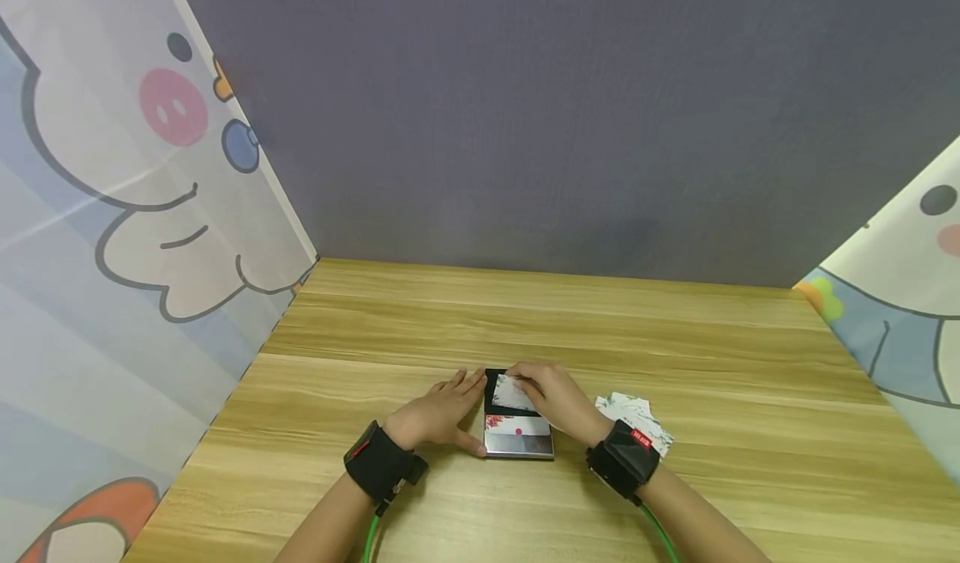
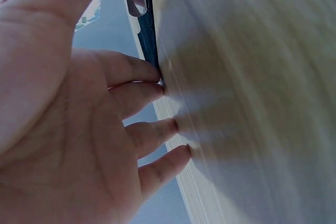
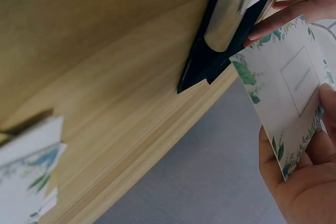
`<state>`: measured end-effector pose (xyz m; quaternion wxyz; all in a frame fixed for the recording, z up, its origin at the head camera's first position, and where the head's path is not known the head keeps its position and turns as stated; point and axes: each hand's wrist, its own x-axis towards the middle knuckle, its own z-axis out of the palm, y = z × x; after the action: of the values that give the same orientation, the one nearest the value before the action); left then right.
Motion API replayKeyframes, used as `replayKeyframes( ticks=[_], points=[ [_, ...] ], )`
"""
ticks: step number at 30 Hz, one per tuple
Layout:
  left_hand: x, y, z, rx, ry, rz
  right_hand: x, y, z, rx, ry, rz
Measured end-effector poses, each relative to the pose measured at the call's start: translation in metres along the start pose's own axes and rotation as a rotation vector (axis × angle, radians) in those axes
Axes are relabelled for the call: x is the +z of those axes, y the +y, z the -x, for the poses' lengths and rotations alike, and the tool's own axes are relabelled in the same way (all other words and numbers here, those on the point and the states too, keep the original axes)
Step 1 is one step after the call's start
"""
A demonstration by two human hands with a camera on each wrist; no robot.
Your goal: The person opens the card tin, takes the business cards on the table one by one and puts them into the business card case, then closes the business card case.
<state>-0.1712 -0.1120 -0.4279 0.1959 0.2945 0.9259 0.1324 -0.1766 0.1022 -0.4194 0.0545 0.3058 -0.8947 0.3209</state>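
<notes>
In the head view, a flat case [image 1: 502, 445] lies on the bench [image 1: 675, 330], between two hands. The half near the person is shiny silver, with a card with red marks [image 1: 497, 421] on it. The far half is a black flap [image 1: 491, 375]. The right hand [image 1: 553, 392] holds a white card [image 1: 510, 394] right over this flap. So the card pokes out to the left of the right fingers, with the flap under it, and the right hand is the one nearer to the card. That hand hides the card's right end here. The left hand [image 1: 442, 413] rests along the left side of the case, its fingers straight and spread, its thumb by the near corner. A pile of cards [image 1: 633, 417] sits on the bench by the right wrist.

In the left wrist view, the left fingers are a bit apart and pinch nothing. Their tips reach down to the bench, and the top one is right at the black edge of the case.

In the right wrist view, the white card has green leaves round its sides. A thumb is on the front and fingers are behind, so it is pinched tight. The card is tilted, and its long side runs down and to the right. One corner is close to the black flap, but I can't tell if they touch.
</notes>
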Motion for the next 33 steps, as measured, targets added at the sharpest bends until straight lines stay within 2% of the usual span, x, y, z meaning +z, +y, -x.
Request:
replayKeyframes(
  ticks=[5,17,33],
  points=[
    [0.0,0.0,0.0,0.001,0.003,0.007,0.001,-0.001,-0.001,-0.02,-0.004,-0.005],
    [0.0,0.0,0.001,-0.002,-0.004,0.004,0.01,-0.001,-0.001,-0.028,-0.083,-0.018],
    [-0.001,0.0,0.0,0.0,-0.007,0.01,0.013,0.002,0.003,-0.052,-0.182,0.039]
  ],
)
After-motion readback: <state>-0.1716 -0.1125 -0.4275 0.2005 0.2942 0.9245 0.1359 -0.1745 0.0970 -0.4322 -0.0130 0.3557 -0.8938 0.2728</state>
